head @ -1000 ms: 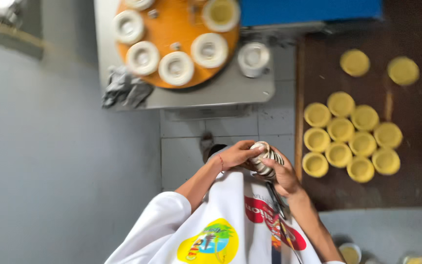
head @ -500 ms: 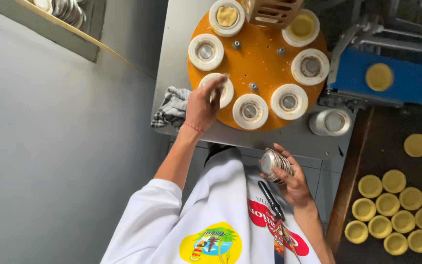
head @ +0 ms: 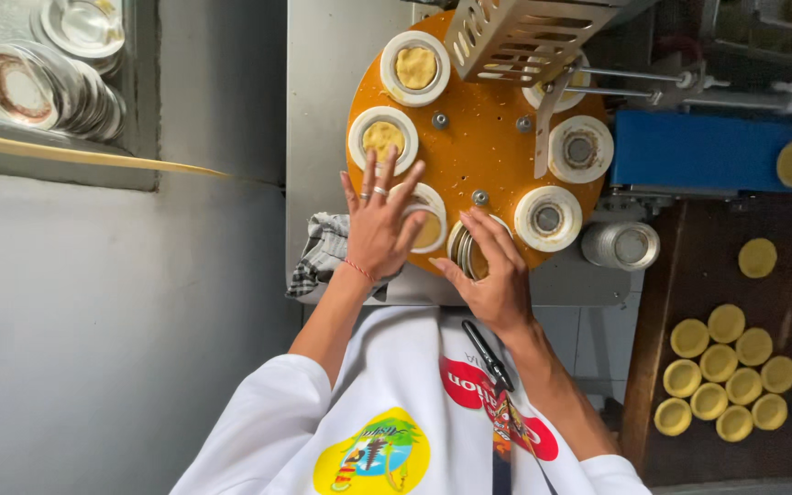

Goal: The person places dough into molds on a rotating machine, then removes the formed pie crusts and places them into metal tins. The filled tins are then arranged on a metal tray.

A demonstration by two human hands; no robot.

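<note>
An orange round turntable (head: 478,147) carries several white ring moulds. Two moulds at the far left hold yellow dough (head: 383,139). My left hand (head: 379,225) lies flat with its fingers spread over the mould at the near left. My right hand (head: 492,270) grips a stack of small metal tart tins (head: 466,253) at the near edge of the turntable. The moulds on the right (head: 548,218) show only their metal centres.
A perforated metal guard (head: 515,37) overhangs the turntable. A blue conveyor (head: 708,151) runs right with one yellow disc. Another tin stack (head: 623,246) stands by it. Yellow tart shells (head: 721,371) lie on a dark board. A checked cloth (head: 321,252) lies at left. Metal plates (head: 57,69) sit far left.
My right hand has brought the stack of tins from near my chest up to the turntable's near edge. My left hand has flattened over the near-left mould. The view has shifted left.
</note>
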